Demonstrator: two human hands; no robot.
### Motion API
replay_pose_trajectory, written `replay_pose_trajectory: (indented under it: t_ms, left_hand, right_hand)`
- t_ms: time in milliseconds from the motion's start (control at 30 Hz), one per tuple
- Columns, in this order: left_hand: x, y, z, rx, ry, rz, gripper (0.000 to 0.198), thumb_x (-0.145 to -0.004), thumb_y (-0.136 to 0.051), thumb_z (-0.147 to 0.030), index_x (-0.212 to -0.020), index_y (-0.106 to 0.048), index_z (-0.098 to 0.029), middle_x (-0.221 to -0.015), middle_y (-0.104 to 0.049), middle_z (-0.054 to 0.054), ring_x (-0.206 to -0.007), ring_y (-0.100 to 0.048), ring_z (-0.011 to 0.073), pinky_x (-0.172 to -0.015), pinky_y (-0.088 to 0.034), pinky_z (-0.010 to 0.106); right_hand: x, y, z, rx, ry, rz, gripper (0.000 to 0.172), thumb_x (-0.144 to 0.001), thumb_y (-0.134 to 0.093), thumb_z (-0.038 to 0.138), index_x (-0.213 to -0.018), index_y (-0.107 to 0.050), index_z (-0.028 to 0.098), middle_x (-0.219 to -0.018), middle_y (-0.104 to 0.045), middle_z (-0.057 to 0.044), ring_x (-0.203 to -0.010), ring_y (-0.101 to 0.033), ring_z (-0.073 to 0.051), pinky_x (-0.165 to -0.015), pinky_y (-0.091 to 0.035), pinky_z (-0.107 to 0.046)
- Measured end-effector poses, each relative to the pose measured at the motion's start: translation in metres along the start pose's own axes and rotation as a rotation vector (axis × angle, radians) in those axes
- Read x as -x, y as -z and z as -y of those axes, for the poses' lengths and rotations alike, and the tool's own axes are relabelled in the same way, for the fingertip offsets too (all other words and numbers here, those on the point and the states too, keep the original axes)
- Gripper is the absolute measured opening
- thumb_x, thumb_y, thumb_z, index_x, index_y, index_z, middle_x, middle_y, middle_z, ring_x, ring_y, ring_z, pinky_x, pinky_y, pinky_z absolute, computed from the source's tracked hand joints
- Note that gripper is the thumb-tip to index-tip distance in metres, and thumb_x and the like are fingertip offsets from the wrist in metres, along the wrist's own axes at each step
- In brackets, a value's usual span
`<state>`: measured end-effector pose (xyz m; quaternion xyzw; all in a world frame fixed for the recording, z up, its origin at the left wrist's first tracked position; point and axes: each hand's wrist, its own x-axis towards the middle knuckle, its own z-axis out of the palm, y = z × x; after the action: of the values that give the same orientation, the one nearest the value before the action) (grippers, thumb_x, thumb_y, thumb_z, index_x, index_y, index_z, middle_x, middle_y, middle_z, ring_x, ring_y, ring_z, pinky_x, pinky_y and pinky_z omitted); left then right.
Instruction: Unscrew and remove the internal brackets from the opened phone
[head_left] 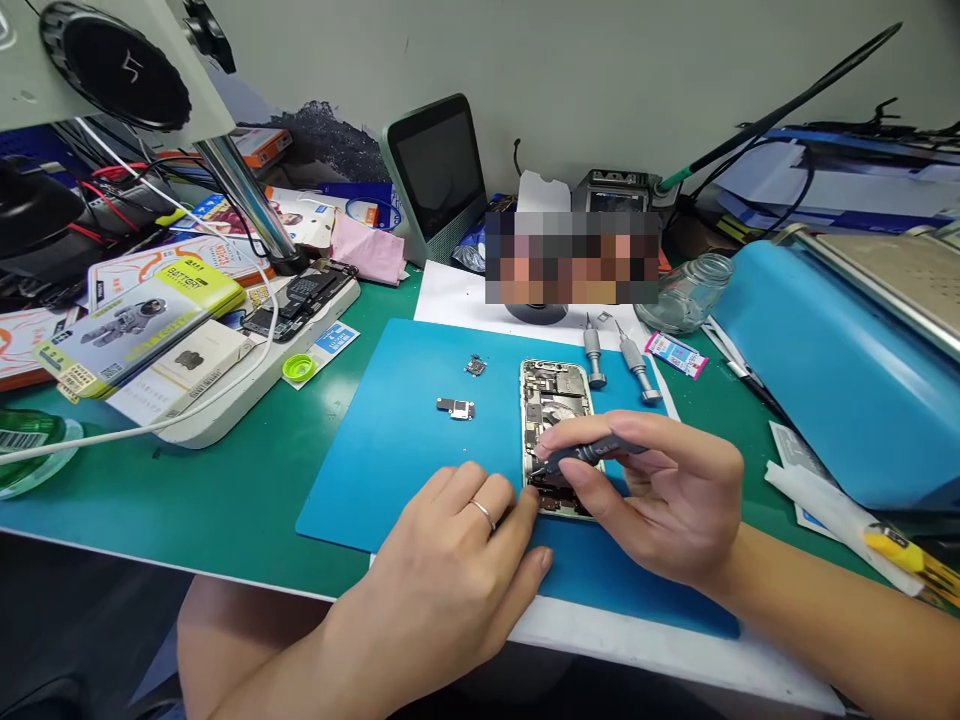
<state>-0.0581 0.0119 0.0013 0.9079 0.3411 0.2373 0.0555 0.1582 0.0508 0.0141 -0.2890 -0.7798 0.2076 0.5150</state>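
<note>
An opened phone (pixel 559 400) lies on the blue mat (pixel 405 450), its inner parts showing. My right hand (pixel 660 490) pinches a dark screwdriver (pixel 589 453), whose thin tip points down at the phone's lower left area. My left hand (pixel 469 560), with a ring on one finger, rests at the phone's lower left edge; its fingers are bent together, and whether anything is under them is hidden. Left of the phone lie a small metal-and-black part (pixel 457 408) and a smaller dark part (pixel 475 366). Two grey screwdrivers (pixel 594 355) stand near the phone's upper right.
A glass jar (pixel 686 292) leans behind a pink-edged packet (pixel 676 355). A blue case (pixel 832 370) fills the right side, with a yellow cutter (pixel 900 555) before it. Boxes (pixel 142 320), a white cable and a microscope stand (pixel 251 190) occupy the left; a small screen (pixel 439 165) stands behind.
</note>
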Motion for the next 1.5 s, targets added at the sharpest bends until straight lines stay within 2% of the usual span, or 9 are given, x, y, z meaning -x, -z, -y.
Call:
replay_pose_trajectory:
  t_ms: [167, 367, 500, 667, 867, 1167, 1367, 1500]
  left_hand:
    - [0.0000, 0.0006, 0.0000, 0.020, 0.000, 0.025, 0.037, -0.104, -0.056, -0.029, -0.134, -0.061, -0.008, -0.097, -0.060, 0.007, -0.085, -0.050, 0.0226, -0.070, -0.049, 0.042]
    - [-0.0009, 0.0000, 0.0009, 0.014, 0.006, 0.024, 0.034, -0.104, -0.055, -0.029, -0.131, -0.063, -0.009, -0.095, -0.060, 0.007, -0.085, -0.051, 0.0227, -0.071, -0.050, 0.042]
    - [-0.0010, -0.0007, 0.0002, 0.013, 0.004, 0.016, 0.033, -0.104, -0.056, -0.029, -0.130, -0.063, -0.009, -0.095, -0.059, 0.007, -0.084, -0.051, 0.0229, -0.070, -0.050, 0.041]
    - [-0.0018, -0.0023, -0.0014, 0.016, -0.003, -0.020, 0.030, -0.103, -0.057, -0.026, -0.127, -0.064, -0.010, -0.094, -0.060, 0.007, -0.083, -0.051, 0.0230, -0.068, -0.049, 0.041]
    - [-0.0029, -0.0046, -0.0022, 0.044, -0.010, -0.045, 0.016, -0.101, -0.059, -0.023, -0.111, -0.066, -0.014, -0.092, -0.061, 0.006, -0.079, -0.051, 0.0218, -0.065, -0.049, 0.040]
    - [-0.0075, -0.0065, -0.0013, 0.038, -0.046, -0.115, 0.015, -0.098, -0.059, -0.021, -0.108, -0.067, -0.013, -0.086, -0.062, 0.006, -0.073, -0.051, 0.0209, -0.059, -0.046, 0.038]
    - [-0.0068, -0.0083, -0.0010, 0.024, -0.048, -0.126, 0.016, -0.096, -0.061, -0.020, -0.108, -0.068, -0.013, -0.085, -0.063, 0.006, -0.074, -0.054, 0.0217, -0.059, -0.050, 0.039]
    - [-0.0084, -0.0087, 0.0006, 0.008, -0.064, -0.141, 0.019, -0.096, -0.060, -0.021, -0.111, -0.069, -0.012, -0.084, -0.064, 0.007, -0.073, -0.056, 0.0214, -0.059, -0.051, 0.038]
  right_hand:
    - [0.0027, -0.0012, -0.0014, 0.015, -0.072, 0.025, 0.051, -0.088, -0.071, 0.000, -0.131, -0.062, 0.026, -0.100, -0.080, -0.003, -0.087, -0.081, -0.018, -0.076, -0.072, -0.028]
    - [0.0034, 0.0000, -0.0020, 0.027, -0.056, 0.065, 0.047, -0.088, -0.070, -0.001, -0.127, -0.064, 0.025, -0.103, -0.079, -0.004, -0.092, -0.081, -0.018, -0.076, -0.071, -0.027]
    - [0.0015, 0.0016, -0.0035, 0.024, 0.068, 0.124, 0.069, -0.092, -0.065, -0.001, -0.150, -0.047, 0.030, -0.113, -0.077, -0.005, -0.099, -0.079, -0.019, -0.079, -0.072, -0.032]
    - [0.0002, 0.0017, -0.0033, 0.081, 0.119, 0.152, 0.069, -0.095, -0.059, 0.001, -0.155, -0.037, 0.029, -0.117, -0.075, -0.009, -0.098, -0.078, -0.019, -0.082, -0.071, -0.035]
    - [-0.0007, 0.0011, -0.0030, 0.136, 0.214, 0.158, 0.061, -0.098, -0.062, 0.006, -0.152, -0.040, 0.025, -0.112, -0.076, -0.010, -0.103, -0.078, -0.021, -0.082, -0.071, -0.036]
    - [-0.0015, -0.0008, -0.0015, 0.104, 0.189, 0.113, 0.070, -0.092, -0.058, -0.002, -0.153, -0.038, 0.026, -0.112, -0.077, -0.010, -0.100, -0.079, -0.021, -0.080, -0.071, -0.036]
    - [-0.0009, -0.0015, -0.0034, 0.101, 0.192, 0.119, 0.058, -0.098, -0.063, 0.006, -0.148, -0.042, 0.026, -0.109, -0.076, -0.009, -0.098, -0.079, -0.020, -0.083, -0.070, -0.036]
    - [-0.0014, -0.0024, -0.0029, 0.091, 0.184, 0.091, 0.059, -0.097, -0.059, 0.003, -0.147, -0.044, 0.028, -0.105, -0.076, -0.006, -0.094, -0.078, -0.019, -0.081, -0.070, -0.035]
